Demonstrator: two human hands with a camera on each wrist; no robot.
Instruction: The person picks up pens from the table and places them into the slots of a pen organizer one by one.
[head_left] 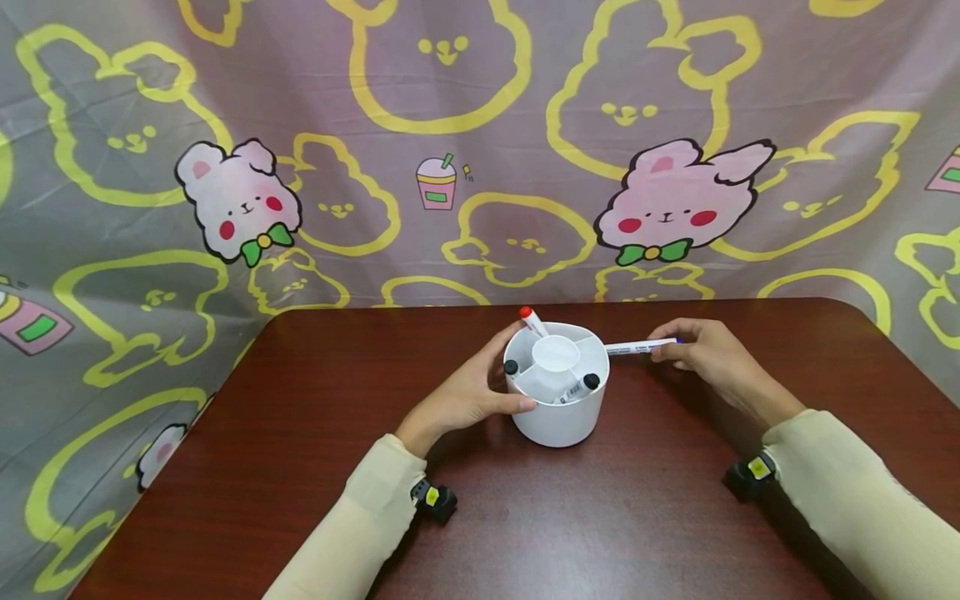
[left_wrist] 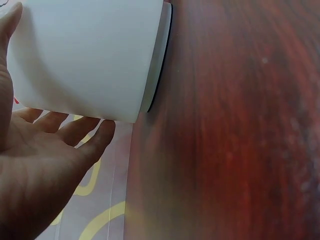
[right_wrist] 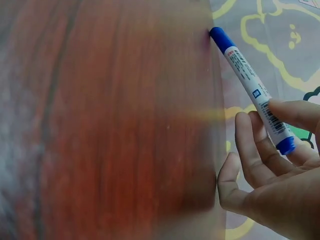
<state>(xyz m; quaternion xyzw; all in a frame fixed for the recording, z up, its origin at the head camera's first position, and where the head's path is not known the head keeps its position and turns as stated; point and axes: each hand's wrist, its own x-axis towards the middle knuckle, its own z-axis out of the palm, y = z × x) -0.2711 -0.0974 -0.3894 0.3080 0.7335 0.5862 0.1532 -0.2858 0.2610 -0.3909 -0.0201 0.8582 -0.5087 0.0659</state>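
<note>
A white round pen holder (head_left: 558, 425) with divided compartments and a round middle stands on the table. My left hand (head_left: 468, 390) holds its left side, thumb at the front and fingers round the back. In the left wrist view, the fingertips (left_wrist: 102, 131) touch the holder's white wall (left_wrist: 90, 55). Inside the holder are a red-capped marker (head_left: 534, 322) and two black-ended markers, one at the left (head_left: 512, 367) and one leaning at the front right (head_left: 577, 389). To the holder's right, my right hand (head_left: 708, 354) pinches a white marker with blue ends (right_wrist: 255, 90) between thumb and fingers.
The dark reddish-brown table (head_left: 360, 367) has its far edge just beyond the holder. Behind it hangs a cloth (head_left: 480, 167) printed with yellow outlines and cartoon animals. Black wrist devices (head_left: 435, 500) sit below both cuffs.
</note>
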